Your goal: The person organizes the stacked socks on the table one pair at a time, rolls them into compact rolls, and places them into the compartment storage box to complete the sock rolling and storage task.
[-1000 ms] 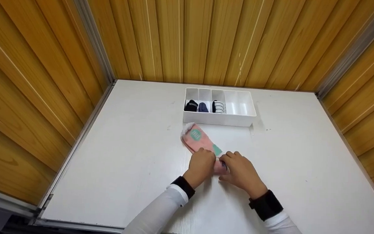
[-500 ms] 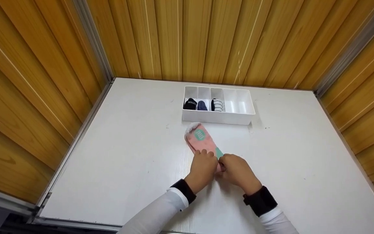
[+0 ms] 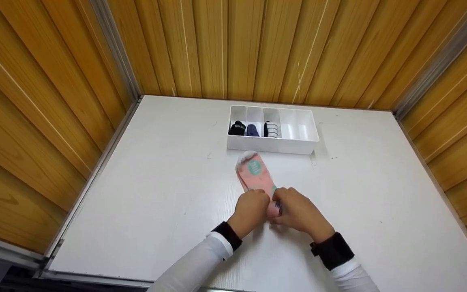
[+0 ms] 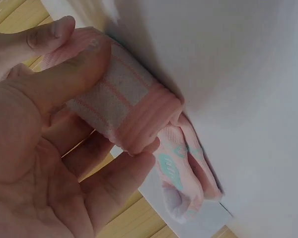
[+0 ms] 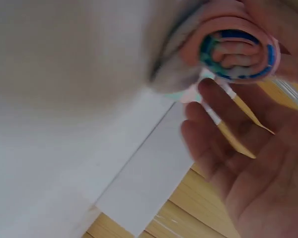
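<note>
A pair of pink socks [image 3: 254,170] with mint-green patches lies on the table, its near end rolled up and its greyish-white toe end stretching away flat. My left hand [image 3: 250,209] holds the roll from the left, with the thumb across its striped pink-and-white outside [image 4: 126,94] in the left wrist view. From the other side my right hand [image 3: 298,209] grips the roll, its middle and lower fingers spread off it. The roll's coiled end [image 5: 238,54], pink, blue and green, faces the right wrist camera.
Beyond the socks stands a white divided box [image 3: 270,144]. Its left compartments hold a black rolled sock [image 3: 237,128], a navy one [image 3: 252,130] and a black-and-white striped one [image 3: 272,129]. Wood-panelled walls [image 3: 241,48] enclose the white table [image 3: 156,182].
The socks' flat part has become shorter as the roll takes up the green heel patch. Their toe end has swung slightly right. The right hand closed in on the roll, then spread again around it.
</note>
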A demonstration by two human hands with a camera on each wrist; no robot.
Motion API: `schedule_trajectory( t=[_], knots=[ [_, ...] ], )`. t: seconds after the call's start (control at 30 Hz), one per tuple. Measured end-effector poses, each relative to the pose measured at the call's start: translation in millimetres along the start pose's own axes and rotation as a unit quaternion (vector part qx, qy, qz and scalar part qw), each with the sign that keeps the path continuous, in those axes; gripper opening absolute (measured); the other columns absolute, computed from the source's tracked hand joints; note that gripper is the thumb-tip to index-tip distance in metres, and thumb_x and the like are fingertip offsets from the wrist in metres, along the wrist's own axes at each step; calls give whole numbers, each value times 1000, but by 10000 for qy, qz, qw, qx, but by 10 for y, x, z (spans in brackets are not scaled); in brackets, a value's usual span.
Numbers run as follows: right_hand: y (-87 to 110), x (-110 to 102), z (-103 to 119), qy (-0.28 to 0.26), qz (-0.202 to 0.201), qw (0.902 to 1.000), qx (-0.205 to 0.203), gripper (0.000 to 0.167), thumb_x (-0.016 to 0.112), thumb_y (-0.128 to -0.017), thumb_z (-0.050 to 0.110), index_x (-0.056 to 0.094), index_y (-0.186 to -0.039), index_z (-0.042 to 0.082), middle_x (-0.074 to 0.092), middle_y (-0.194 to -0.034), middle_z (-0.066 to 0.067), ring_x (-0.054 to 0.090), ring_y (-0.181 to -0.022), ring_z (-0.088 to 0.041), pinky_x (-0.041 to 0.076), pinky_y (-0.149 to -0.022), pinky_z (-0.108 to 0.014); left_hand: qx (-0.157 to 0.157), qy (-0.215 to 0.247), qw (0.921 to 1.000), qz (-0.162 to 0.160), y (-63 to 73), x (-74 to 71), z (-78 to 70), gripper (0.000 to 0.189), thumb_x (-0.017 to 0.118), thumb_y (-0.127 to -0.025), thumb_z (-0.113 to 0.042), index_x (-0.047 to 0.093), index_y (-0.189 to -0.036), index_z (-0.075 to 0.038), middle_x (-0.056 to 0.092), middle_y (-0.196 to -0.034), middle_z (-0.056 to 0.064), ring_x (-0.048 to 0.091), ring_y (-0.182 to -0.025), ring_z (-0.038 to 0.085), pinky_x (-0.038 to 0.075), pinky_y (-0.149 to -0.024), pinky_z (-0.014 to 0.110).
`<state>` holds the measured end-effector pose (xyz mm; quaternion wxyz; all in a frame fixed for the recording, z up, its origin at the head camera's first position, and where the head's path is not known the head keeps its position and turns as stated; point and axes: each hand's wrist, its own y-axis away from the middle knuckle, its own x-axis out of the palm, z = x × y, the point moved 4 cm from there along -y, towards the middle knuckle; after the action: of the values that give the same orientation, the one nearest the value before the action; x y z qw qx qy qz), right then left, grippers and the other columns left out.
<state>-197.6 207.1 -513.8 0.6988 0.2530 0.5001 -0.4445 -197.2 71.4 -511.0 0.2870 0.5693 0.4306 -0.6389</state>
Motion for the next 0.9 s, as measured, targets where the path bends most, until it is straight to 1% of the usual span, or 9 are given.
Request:
schedule_trajectory(
  t=[0.07, 0.13, 0.27, 0.37, 0.5, 0.63, 0.73, 0.8, 0.9],
  knots=[
    [3, 13, -26, -262, 4, 9997, 8, 39, 90, -72, 33, 61, -94, 21, 60, -85, 12, 52, -78, -8, 44, -71, -27, -38, 72, 10000, -28, -8, -6, 22, 9, 80, -81, -21, 75, -74, -17, 67, -71, -2, 66, -64, 14, 55, -55, 29],
    [3, 23, -32, -470, 28, 9989, 21, 35, 89, -76, 31, 60, -93, 22, 61, -83, 14, 53, -75, -6, 44, -70, -25, -97, -19, 9999, -23, 5, -14, 13, 11, 82, -80, -25, 75, -76, -17, 68, -72, -2, 67, -65, 14, 55, -56, 29],
    [-21, 31, 18, -513, 162, 9985, -77, 29, 85, -80, 27, 60, -90, 17, 60, -78, 10, 52, -70, -6, 44, -66, -25, 101, -457, 9988, 119, 77, -31, -82, 18, 82, -83, -30, 77, -94, -17, 68, -85, -2, 66, -80, 15, 57, -71, 28],
    [-32, 31, 26, -418, 213, 9988, -124, 27, 82, -82, 28, 59, -89, 15, 58, -75, 8, 49, -67, -7, 42, -63, -25, 325, -631, 9975, 54, 102, -37, -136, 19, 78, -88, -26, 75, -104, -16, 65, -92, -1, 64, -86, 15, 57, -74, 26],
    [-21, -4, -42, -534, 152, 9984, 49, 27, 83, -81, 29, 62, -93, 18, 61, -83, 9, 53, -72, -7, 45, -67, -26, 236, -181, 9991, -288, 75, -32, -100, 14, 79, -85, -23, 75, -97, -16, 66, -86, -1, 65, -79, 15, 57, -64, 27],
    [-3, -44, -106, -789, 193, 9966, 134, 37, 88, -76, 26, 61, -101, 18, 62, -97, 6, 58, -82, -11, 48, -73, -27, 192, 212, 9990, -344, 90, 2, -73, 24, 83, -82, -28, 71, -99, -16, 67, -82, 1, 65, -72, 16, 55, -59, 27],
    [-15, -66, -120, -943, 189, 9953, 70, 41, 88, -77, 27, 59, -105, 18, 64, -99, 4, 61, -84, -14, 49, -73, -28, 154, 199, 9989, -389, 97, 8, -71, 28, 83, -83, -30, 68, -102, -16, 68, -82, 1, 66, -71, 16, 55, -57, 27],
    [-26, -65, -127, -1029, 201, 9945, 35, 40, 87, -80, 28, 59, -106, 19, 67, -96, 4, 64, -84, -15, 50, -72, -27, 44, 136, 9988, -467, 83, 6, -64, 30, 85, -80, -33, 68, -99, -16, 69, -82, 0, 66, -72, 16, 55, -58, 29],
    [-28, -45, -144, -1055, 281, 9940, 56, 39, 86, -81, 28, 59, -108, 21, 70, -95, 5, 67, -83, -14, 51, -71, -27, -94, 40, 9989, -451, 65, 3, -54, 28, 85, -79, -34, 70, -95, -16, 71, -83, -2, 66, -74, 17, 56, -59, 32]
  ],
)
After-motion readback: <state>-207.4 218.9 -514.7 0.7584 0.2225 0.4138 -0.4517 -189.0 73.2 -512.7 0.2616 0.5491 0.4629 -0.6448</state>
